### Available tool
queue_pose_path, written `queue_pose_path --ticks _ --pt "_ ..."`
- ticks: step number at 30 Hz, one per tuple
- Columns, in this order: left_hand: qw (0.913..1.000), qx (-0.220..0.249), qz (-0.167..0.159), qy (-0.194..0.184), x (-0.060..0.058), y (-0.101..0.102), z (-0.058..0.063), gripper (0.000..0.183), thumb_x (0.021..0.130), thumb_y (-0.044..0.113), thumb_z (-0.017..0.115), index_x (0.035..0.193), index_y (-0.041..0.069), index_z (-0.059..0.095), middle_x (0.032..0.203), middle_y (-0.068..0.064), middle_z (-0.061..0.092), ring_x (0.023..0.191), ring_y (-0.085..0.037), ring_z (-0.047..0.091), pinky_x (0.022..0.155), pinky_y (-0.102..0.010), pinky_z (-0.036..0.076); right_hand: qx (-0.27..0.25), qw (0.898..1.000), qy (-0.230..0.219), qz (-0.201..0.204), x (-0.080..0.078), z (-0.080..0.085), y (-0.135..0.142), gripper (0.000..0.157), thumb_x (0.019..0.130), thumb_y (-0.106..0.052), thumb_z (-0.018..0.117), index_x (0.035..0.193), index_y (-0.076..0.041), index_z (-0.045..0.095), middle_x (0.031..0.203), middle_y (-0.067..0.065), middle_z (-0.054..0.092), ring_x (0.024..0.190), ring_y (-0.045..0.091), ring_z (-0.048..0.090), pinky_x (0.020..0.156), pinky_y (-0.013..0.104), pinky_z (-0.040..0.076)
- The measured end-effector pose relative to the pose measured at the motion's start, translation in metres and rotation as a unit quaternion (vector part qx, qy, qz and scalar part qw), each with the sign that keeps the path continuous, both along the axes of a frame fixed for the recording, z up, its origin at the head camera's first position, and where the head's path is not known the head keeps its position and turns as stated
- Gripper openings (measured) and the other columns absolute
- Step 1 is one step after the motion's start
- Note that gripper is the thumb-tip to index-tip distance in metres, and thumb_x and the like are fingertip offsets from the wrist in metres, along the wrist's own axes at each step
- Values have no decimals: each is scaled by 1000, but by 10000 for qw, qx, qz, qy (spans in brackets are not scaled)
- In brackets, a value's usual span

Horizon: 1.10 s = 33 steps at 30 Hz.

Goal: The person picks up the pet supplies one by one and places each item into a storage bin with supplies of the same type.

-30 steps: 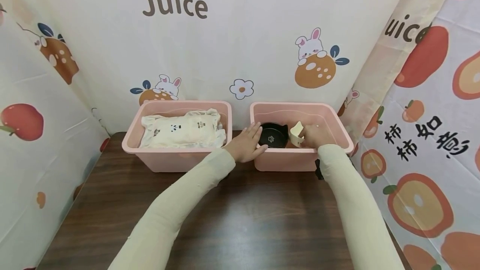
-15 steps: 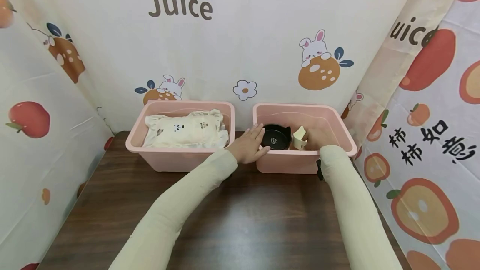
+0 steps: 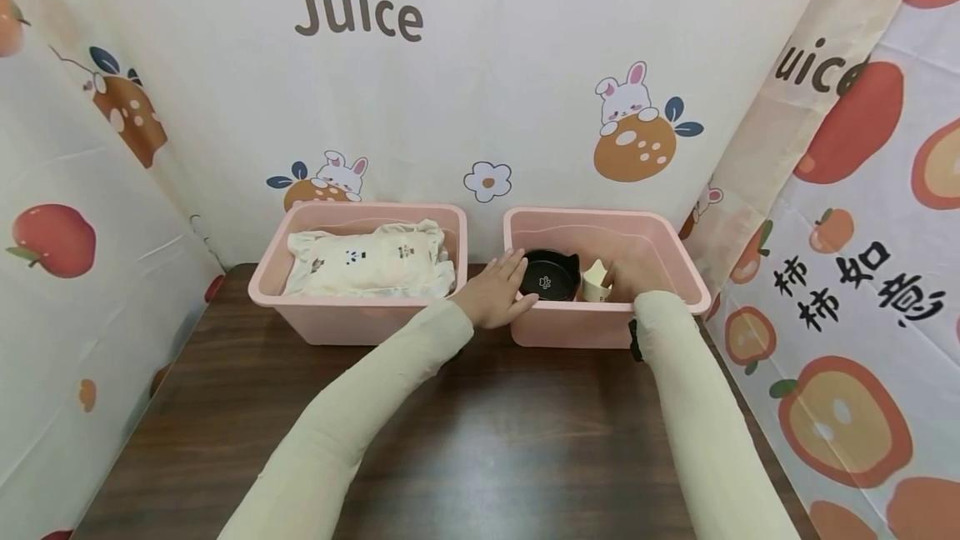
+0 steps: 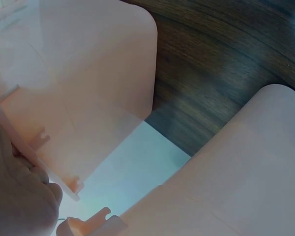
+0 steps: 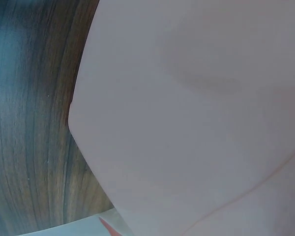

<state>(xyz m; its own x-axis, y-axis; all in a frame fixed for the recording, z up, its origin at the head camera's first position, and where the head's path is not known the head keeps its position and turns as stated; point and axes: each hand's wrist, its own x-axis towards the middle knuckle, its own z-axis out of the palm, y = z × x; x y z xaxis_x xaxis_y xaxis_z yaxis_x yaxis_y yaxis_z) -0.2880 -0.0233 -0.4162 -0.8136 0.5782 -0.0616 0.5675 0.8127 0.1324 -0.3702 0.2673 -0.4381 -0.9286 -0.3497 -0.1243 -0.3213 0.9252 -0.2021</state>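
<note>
In the head view my right hand (image 3: 636, 275) reaches down into the right pink bin (image 3: 600, 327). Its fingers pinch the right side of a small cream cup (image 3: 596, 288) with a pointed ear on its rim. Left of the cup, inside the same bin, lies a round black dish (image 3: 551, 275) with a cat-ear rim and a white paw print. My left hand (image 3: 491, 290) rests with straight fingers on that bin's left rim, thumb along the front corner. The left wrist view shows its curved side against the pink rim (image 4: 39, 162).
A second pink bin (image 3: 360, 323) stands to the left, holding a cream frilled pillow-like cloth item (image 3: 367, 261) with small animal prints. Both bins stand at the back of a dark wooden table (image 3: 495, 440). A printed curtain (image 3: 450, 65) hangs close behind them.
The cream cup was tilted in my right hand and now sits lower and more upright beside the black dish. My left hand stays on the rim.
</note>
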Motion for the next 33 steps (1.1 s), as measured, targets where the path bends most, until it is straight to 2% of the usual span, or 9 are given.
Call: queue_pose_path --ticks 7,11,16,17,22,24,29,33 --pt "10000 -33 -43 36 -1 0 0 74 101 54 20 153 1 11 161 -14 4 148 -29 4 119 -39 11 -108 9995 -211 -200 0 -1 0 23 60 -6 81 82 -6 77 82 5 72 76 22 62 54 29 50" --pt "10000 -38 -29 66 -1 0 -1 74 101 54 19 153 1 12 161 -13 4 148 -29 5 119 -38 10 -113 9994 -329 -90 -1 -1 0 21 63 -9 80 84 -6 77 81 5 71 74 21 60 56 28 48" --pt "10000 -15 -22 60 -1 0 -1 74 101 54 20 153 1 12 161 -13 4 148 -29 5 119 -38 10 -383 9972 -592 -255 -1 0 -1 26 64 -8 81 88 -1 74 81 9 70 73 23 60 56 31 49" --pt "10000 -15 -20 62 -1 0 -1 74 101 54 20 153 1 12 161 -13 4 148 -29 5 119 -38 10 -544 9954 -677 -397 0 0 0 28 64 -7 82 89 0 73 82 10 70 72 24 60 55 31 50" --pt "10000 27 3 35 -1 0 -1 73 101 53 21 153 2 13 161 -13 4 148 -27 2 119 -39 10 -824 9929 -771 -384 0 -2 3 19 67 -1 73 85 5 72 75 10 66 63 22 56 54 30 47" --pt "10000 47 5 21 0 0 0 73 101 53 22 153 2 12 161 -13 3 148 -26 1 119 -39 11 -808 9929 -808 -321 -1 -3 3 18 69 -2 69 85 6 72 77 12 66 65 22 55 56 30 47" --pt "10000 21 -14 43 1 0 1 73 101 53 21 153 1 13 161 -14 5 148 -27 2 119 -39 12 -744 9917 -979 -366 0 -3 1 28 74 -13 71 97 3 71 92 15 69 81 26 60 66 34 51" --pt "10000 28 -23 46 2 -1 1 73 102 52 22 153 1 13 161 -14 5 148 -28 3 119 -40 12 -691 9905 -1190 11 1 -3 -2 34 79 -15 70 106 7 69 101 18 69 89 27 61 76 36 51"
